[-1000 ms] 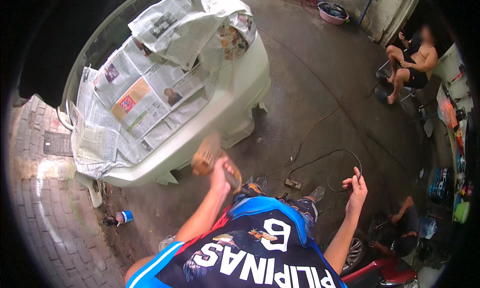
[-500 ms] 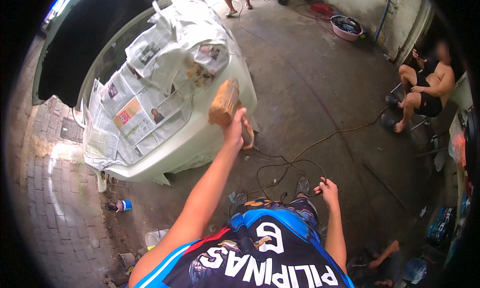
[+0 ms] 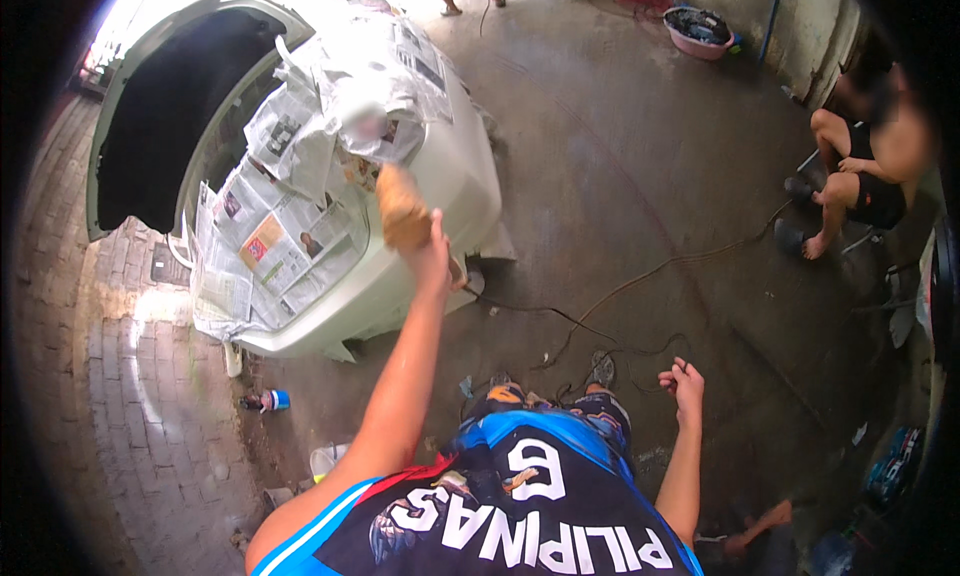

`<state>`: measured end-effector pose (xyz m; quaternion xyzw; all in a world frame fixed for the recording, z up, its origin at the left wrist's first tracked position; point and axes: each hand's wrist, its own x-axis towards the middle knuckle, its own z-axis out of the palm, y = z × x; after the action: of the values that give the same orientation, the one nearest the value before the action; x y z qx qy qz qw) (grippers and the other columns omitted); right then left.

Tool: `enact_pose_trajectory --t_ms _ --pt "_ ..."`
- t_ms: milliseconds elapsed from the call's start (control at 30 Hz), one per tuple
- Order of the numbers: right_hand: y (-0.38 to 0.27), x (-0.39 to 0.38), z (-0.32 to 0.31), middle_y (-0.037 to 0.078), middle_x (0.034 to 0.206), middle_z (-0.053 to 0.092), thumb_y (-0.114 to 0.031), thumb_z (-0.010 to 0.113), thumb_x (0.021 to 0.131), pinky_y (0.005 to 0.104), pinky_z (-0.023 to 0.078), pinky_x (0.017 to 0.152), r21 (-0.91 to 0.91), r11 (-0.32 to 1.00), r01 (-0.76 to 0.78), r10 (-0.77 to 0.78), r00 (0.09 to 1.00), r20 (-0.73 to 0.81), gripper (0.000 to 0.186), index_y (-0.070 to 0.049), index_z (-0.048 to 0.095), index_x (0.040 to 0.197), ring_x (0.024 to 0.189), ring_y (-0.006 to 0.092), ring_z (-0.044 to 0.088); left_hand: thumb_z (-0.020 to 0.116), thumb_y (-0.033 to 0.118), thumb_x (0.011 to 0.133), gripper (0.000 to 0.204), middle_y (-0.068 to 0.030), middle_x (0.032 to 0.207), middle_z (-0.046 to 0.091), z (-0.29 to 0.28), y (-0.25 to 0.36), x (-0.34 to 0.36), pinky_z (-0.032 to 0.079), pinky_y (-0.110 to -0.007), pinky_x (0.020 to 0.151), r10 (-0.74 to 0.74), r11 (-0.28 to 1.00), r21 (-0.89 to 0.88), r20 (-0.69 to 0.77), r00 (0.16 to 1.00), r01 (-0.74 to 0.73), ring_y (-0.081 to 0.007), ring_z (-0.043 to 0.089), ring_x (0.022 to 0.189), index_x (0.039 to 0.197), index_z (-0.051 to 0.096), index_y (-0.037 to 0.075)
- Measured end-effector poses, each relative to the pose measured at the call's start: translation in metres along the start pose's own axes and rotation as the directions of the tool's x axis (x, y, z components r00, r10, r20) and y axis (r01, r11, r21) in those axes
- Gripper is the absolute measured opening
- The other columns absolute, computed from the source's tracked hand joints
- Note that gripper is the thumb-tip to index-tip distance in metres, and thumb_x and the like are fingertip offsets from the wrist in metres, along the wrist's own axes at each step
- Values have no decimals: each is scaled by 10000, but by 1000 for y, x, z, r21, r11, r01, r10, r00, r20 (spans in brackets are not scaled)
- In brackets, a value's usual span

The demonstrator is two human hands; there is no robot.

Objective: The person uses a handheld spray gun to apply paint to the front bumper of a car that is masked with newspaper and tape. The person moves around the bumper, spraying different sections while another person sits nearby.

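Orange power tool (image 3: 402,211), left hand (image 3: 430,261), fingers wrapped round it, right hand (image 3: 686,386) loosely pinching cord (image 3: 530,308)

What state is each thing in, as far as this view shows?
Brown hand tool: held; on or off, cannot tell.
Left hand: closed around the tool.
Right hand: fingers curled; grip unclear.
Cord: slack, curving.
Pale vehicle body: partly covered with newspaper.
Dark-lined panel: raised open.
Pink basin: filled.
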<state>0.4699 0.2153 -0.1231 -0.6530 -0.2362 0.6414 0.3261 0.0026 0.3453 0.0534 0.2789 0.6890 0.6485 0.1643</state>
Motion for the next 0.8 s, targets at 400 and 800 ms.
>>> enact_pose_trajectory --t_ms 400,800 --pt "20 21 15 74 796 688 -134 507 932 226 417 569 -14 997 -70 71 994 85 392 31 480 1287 637 91 602 713 366 731 489 -193 1107 638 68 -141 -54 474 -460 856 -333 550 824 366 869 -136 -390 586 1055 1126 615 96" --pt "6 54 -17 68 811 694 -133 520 929 221 397 551 -210 965 -157 180 979 94 375 4 500 1278 641 90 609 716 132 760 205 -23 599 523 -99 -183 -127 417 -299 389 -579 748 -29 -517 630 663 -125 496 434 813 526 74"
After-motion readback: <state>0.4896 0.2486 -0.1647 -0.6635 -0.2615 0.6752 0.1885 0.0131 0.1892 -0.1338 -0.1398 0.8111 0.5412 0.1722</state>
